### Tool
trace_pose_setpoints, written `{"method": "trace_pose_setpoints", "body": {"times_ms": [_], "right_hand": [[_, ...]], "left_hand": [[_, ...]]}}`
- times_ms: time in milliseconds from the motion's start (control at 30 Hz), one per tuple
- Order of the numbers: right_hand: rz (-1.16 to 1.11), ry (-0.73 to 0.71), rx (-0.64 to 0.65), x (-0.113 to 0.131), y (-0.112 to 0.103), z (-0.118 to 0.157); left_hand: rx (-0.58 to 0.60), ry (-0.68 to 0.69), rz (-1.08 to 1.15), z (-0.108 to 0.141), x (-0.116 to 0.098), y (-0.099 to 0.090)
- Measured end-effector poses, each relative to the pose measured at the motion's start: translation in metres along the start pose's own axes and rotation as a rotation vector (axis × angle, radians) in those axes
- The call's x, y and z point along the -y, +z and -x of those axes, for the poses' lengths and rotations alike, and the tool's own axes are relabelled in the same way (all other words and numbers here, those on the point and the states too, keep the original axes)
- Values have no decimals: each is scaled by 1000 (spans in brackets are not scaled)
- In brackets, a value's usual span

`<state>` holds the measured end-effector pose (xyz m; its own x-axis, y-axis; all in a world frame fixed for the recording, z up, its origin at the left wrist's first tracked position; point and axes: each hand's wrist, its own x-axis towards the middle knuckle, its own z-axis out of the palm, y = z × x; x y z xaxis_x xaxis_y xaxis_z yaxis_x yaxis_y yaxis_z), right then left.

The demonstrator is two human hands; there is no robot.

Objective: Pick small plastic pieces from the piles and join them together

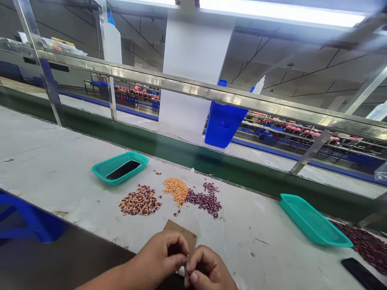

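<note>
Low at the table's near edge, my left hand [165, 255] and my right hand [208, 270] meet with fingertips pinched together. Whatever sits between them is too small and too hidden to name. Just beyond lies a brown board [183, 233], partly covered by my fingers. Past it, small pieces lie in piles: a mixed purple-and-yellow pile [140, 200] to the left, an orange-yellow pile [176, 189] in the middle, and a dark purple pile [207, 200] touching the orange one on its right.
A green basket [102, 176] with a phone [123, 170] in it stands at the left. Another green basket [311, 221] is at the right, beside a dark red heap [365, 245] and a black phone [364, 273]. A metal rail [193, 87] with a blue bin [225, 125] runs behind.
</note>
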<state>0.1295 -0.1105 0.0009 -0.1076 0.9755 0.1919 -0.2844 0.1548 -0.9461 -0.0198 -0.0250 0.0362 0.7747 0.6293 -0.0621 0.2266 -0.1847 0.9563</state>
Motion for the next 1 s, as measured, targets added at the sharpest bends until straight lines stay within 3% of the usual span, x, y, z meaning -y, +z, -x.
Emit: {"method": "trace_pose_setpoints", "body": {"times_ms": [167, 433, 600, 700, 833, 900, 1000], "right_hand": [[-9, 32, 146, 9, 23, 11], [-316, -1, 107, -10, 47, 19], [-286, 59, 117, -10, 52, 20], [-57, 59, -23, -1, 42, 12], [659, 26, -308, 5, 18, -7], [919, -13, -358, 3, 9, -17], [1110, -40, -337, -3, 2, -28]], "left_hand": [[3, -61, 112, 33, 3, 0], [-11, -7, 264, 67, 8, 5], [-22, 19, 376, 73, 19, 10], [-81, -9, 406, 74, 20, 6], [-170, -75, 467, 69, 27, -2], [-183, -84, 481, 63, 35, -5], [-185, -98, 498, 52, 48, -6]]}}
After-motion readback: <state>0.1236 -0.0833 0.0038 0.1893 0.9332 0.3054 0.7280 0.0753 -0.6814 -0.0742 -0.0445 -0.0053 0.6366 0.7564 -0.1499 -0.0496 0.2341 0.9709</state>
